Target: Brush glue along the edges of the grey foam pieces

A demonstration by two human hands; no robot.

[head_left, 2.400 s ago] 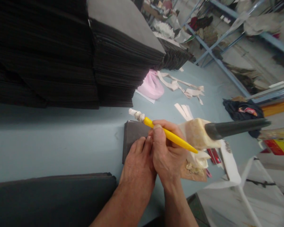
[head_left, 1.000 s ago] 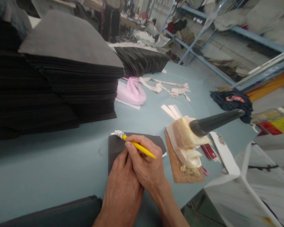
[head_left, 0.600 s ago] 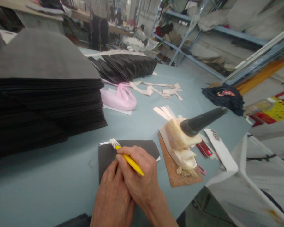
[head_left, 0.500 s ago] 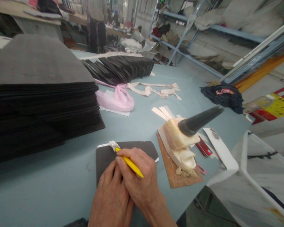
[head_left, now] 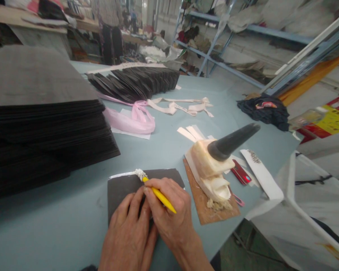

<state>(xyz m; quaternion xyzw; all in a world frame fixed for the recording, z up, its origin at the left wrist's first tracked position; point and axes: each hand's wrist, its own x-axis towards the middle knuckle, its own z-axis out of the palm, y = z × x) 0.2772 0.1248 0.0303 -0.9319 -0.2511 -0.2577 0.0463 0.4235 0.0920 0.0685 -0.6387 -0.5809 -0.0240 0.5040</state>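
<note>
A dark grey flat piece (head_left: pixel 120 195) lies on the blue-green table, with a wet white strip along its far edge. My left hand (head_left: pixel 127 226) rests flat on it, fingers stretched out. Pinched in my right hand (head_left: pixel 171 210) is a yellow-handled brush (head_left: pixel 161 198). White stuff clings to its tip (head_left: pixel 141 174), which touches the far edge of the piece. To the right, a cream-coloured container (head_left: pixel 206 165) with a black tapered handle or stopper (head_left: pixel 234 142) sits on a brown board (head_left: pixel 199 203).
Tall stacks of dark sheets (head_left: pixel 45 131) stand at the left. Farther back lie a fanned row of dark pieces (head_left: pixel 141 82), a pink tied cloth (head_left: pixel 130 119) and white ribbon (head_left: pixel 183 107). A red object (head_left: pixel 241 172) and a white strip (head_left: pixel 261 173) are at the right. A person (head_left: pixel 109 30) stands in the background.
The brush tip has moved right along the far edge, and the white strip behind it is longer. My left hand still lies on the piece, its fingers slightly more spread.
</note>
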